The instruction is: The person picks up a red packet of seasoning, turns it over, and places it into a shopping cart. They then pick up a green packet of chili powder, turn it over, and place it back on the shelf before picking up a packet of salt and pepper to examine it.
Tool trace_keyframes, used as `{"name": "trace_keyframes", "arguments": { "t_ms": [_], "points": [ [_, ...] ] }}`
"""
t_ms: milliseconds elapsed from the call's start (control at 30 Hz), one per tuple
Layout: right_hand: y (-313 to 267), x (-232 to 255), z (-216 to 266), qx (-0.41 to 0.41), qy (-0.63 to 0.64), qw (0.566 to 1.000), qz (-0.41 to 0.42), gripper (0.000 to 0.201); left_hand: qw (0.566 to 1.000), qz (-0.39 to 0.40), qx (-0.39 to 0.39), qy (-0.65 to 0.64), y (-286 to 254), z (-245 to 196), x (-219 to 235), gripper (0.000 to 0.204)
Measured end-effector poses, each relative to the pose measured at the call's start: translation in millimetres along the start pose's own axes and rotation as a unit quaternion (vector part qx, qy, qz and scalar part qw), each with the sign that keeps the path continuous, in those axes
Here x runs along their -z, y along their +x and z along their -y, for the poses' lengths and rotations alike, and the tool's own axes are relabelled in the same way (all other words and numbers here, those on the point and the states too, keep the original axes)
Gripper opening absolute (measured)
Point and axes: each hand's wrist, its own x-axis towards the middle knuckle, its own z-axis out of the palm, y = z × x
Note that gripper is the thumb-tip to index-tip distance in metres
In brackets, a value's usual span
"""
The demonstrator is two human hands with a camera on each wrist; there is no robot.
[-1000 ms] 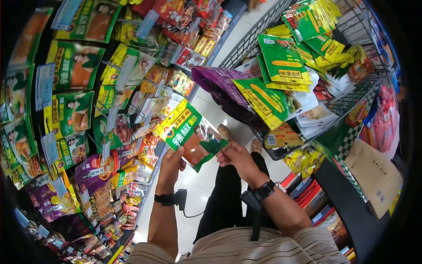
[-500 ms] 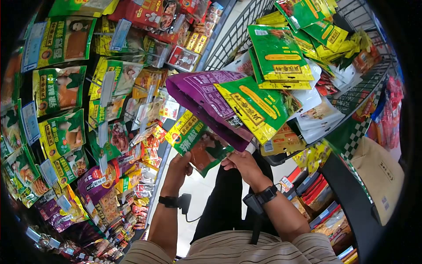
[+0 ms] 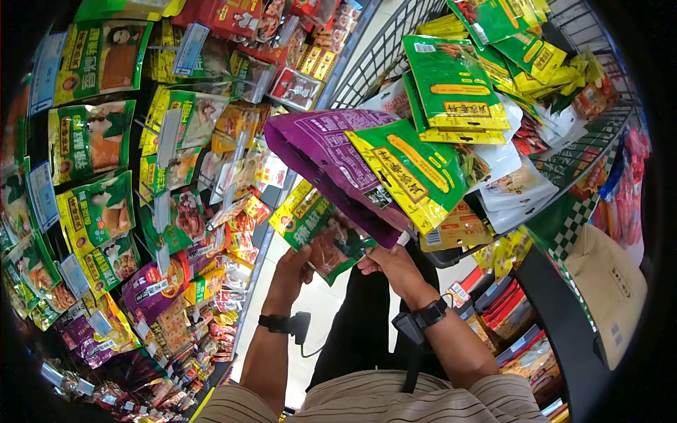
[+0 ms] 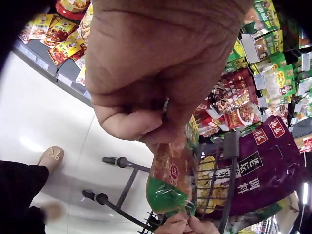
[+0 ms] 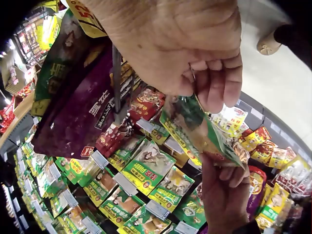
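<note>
A green-and-yellow food packet (image 3: 328, 255) with a clear window is stretched between my two hands in the head view. My left hand (image 3: 288, 276) pinches its near left edge, thumb on top. At the right corner, my right hand (image 3: 396, 269) pinches it between thumb and fingers. Its far right part is hidden behind a large purple bag (image 3: 324, 162) that juts from the shopping cart. In the left wrist view the packet (image 4: 168, 183) hangs between the left hand (image 4: 161, 63) and the right fingertips. Both hands also grip the packet (image 5: 197, 129) in the right wrist view.
A shopping cart (image 3: 345, 74) at the right holds several green-and-yellow packets (image 3: 458, 88) and white pouches. Shelves of hanging food packets (image 3: 92, 141) with price tags (image 3: 44, 194) rise along the left. A brown paper bag (image 3: 606, 289) stands at the right, near a lower shelf (image 3: 515, 303).
The view has shifted, so the shelf packets sit farther left and the purple bag now overlaps the held packet. The packet appears lower and tilted differently. Both hands keep their hold.
</note>
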Motion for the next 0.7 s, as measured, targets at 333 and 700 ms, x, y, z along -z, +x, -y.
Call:
{"name": "trace_keyframes", "arguments": {
  "t_ms": [333, 700],
  "points": [
    [-4.5, 12.9, -12.7, 0.010, 0.014, 1.000, 0.001, 0.019, 1.000, 0.011, 0.021, 0.002, 4.3, 20.3, -1.8, 0.019],
    [-10.0, 34.4, -33.0, 0.019, 0.038, 0.999, 0.017, 0.018, 0.999, 0.038, 0.012, 0.015, 2.5, 33.5, -12.8, 0.024]
  ]
}}
